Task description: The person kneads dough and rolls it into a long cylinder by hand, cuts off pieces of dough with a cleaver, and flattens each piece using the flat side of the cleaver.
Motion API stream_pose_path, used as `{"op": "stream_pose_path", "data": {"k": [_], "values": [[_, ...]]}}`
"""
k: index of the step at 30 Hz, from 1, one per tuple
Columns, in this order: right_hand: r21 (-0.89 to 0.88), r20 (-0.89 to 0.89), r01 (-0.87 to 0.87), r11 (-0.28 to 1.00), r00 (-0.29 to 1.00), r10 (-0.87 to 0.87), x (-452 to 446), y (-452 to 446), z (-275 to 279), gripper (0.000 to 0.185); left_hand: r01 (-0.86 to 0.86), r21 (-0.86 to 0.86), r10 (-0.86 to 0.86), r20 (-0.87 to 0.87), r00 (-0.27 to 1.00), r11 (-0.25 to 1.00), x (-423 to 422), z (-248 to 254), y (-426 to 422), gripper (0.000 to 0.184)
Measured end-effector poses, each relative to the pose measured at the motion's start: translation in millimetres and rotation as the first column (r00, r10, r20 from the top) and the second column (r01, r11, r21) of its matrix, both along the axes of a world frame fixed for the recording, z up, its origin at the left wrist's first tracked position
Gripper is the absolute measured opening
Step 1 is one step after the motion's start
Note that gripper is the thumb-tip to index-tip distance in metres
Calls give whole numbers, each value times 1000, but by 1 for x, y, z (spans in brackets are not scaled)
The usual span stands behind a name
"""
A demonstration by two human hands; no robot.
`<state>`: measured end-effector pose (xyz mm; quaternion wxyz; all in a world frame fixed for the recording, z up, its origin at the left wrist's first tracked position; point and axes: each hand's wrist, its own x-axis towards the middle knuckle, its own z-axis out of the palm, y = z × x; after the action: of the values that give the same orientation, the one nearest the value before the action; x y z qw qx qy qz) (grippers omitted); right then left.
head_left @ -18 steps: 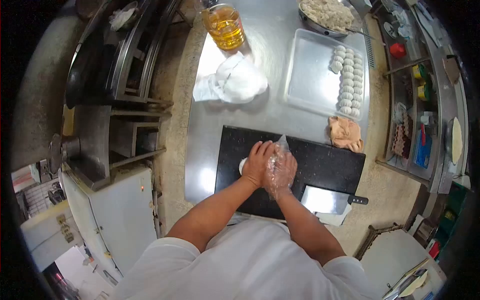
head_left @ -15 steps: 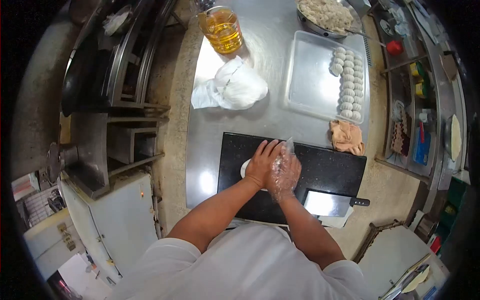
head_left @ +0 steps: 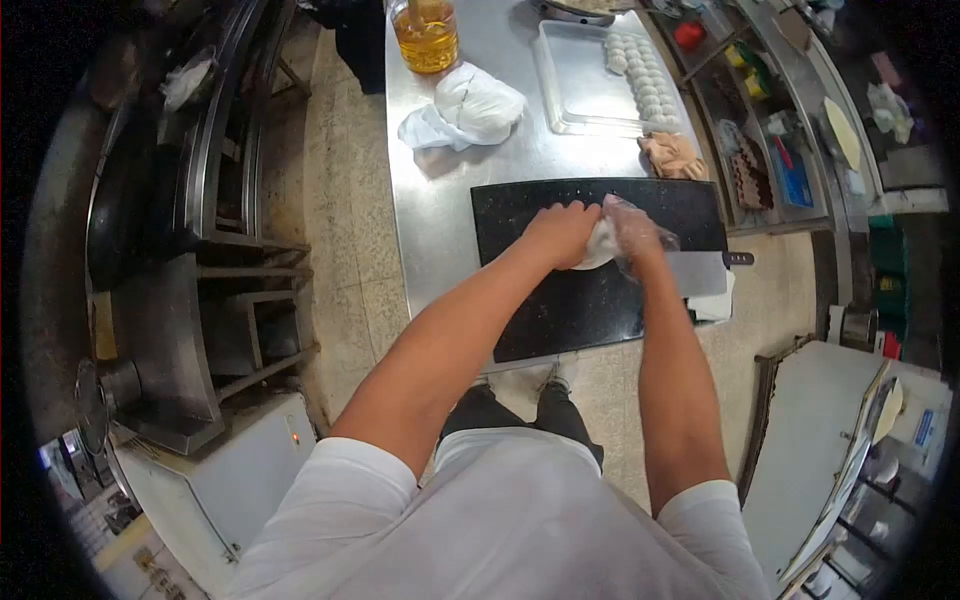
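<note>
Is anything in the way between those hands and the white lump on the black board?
Only the clear plastic over the right hand. The left hand looks bare, up against the white lump, nothing visible in between.

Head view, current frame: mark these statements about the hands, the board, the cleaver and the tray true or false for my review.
1. The right hand has clear plastic over it. True.
2. Both hands are covered. False: the left hand is bare.
3. White dough shows between the hands. True.
4. The cleaver is at the left end of the black board. False: it is at the right.
5. Rounded white pieces sit in the tray. True.
</note>
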<state>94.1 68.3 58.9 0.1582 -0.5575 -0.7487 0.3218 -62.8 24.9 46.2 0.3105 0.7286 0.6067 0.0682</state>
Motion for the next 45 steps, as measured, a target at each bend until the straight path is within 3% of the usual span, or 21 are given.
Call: {"op": "stream_pose_path", "data": {"k": [1, 3, 5, 6, 8, 9, 10, 11, 12, 13, 17, 19, 25, 27, 31, 32, 34, 39, 41, 43, 45], "values": [[-515, -130, 184, 837, 949, -289, 2, -5, 22, 44, 15, 12, -15, 0, 1000, 1000, -6, 14, -6, 59], [-638, -204, 103, 763, 933, -296, 14, -17, 35, 57, 172, 85, -185, 186, 965, 981, -18, 33, -18, 48], [-265, -167, 53, 963, 981, -100, 4, -34, 38, 55, 36, 158, -109, 478, 872, 987, -15, 27, -41, 45], [-314, -227, 54, 948, 965, -130, -5, -51, 53, 54, -6, 127, -52, 453, 890, 992, -11, 6, -54, 52], [-130, 213, 70, 989, 976, -41, -21, -77, 40, 48, -41, 90, -2, 432, 902, 995, -6, -33, -81, 60], [307, 264, -117, 945, 964, 34, -15, -81, -30, 46, -15, 188, -75, 463, 883, 982, -13, -47, -95, 70], [346, 318, -115, 931, 948, -1, -32, -102, -11, 41, 1, 290, -147, 482, 864, 957, -22, -54, -98, 79], [403, 317, -127, 906, 949, -8, -36, -107, -24, 35, -15, 297, -135, 478, 868, 955, -31, -46, -91, 79], [437, 288, -149, 887, 958, 19, -46, -101, -26, 35, 68, 251, -118, 189, 975, 966, -39, -32, -91, 84], [461, 262, -159, 873, 964, 38, -52, -100, -29, 35, 148, 166, -130, -114, 985, 975, -43, -24, -94, 89], [279, 421, -282, 918, 895, 148, -73, -55, -29, 36, 8, 203, -9, 2, 1000, 979, -54, -40, -50, 82], [273, 297, -119, 954, 954, 34, -78, -37, -48, 37, -57, 219, 47, 49, 998, 974, -55, -45, -33, 85], [298, 219, -149, 943, 972, 84, -89, -6, -52, 42, -121, 191, 122, 7, 993, 974, -64, -49, -9, 102], [176, 265, -245, 953, 944, 194, -89, 0, -47, 42, -142, 211, 151, -31, 988, 967, -65, -51, -8, 104], [331, 105, -348, 877, 937, 332, -82, 3, -52, 31, -187, 151, 199, -68, 978, 971, -49, -35, -29, 106], [304, 288, -533, 790, 842, 457, -77, 6, -48, 37, -221, 99, 224, -21, 974, 970, -43, -35, -35, 103], [266, 25, -493, 828, 862, 505, -53, -2, -40, 36, -303, 22, 295, 165, 941, 953, -25, -16, -52, 84], [-117, -466, -478, 871, 801, 377, 6, 2, -33, 40, -268, -193, 292, 114, 950, 944, 29, 45, -44, 66], [-420, -678, -339, 842, 734, -43, 30, -11, -17, 46, -252, 22, 253, -122, 960, 968, 57, 35, -40, 69], [214, -567, -202, 956, 771, 290, 26, -26, -24, 48, -231, 400, 350, -257, 901, 887, 71, -21, -50, 66], [322, -447, -182, 929, 836, 319, 21, -35, -43, 45, -81, 275, 222, -534, 816, 958, 77, -48, -54, 65]]}}
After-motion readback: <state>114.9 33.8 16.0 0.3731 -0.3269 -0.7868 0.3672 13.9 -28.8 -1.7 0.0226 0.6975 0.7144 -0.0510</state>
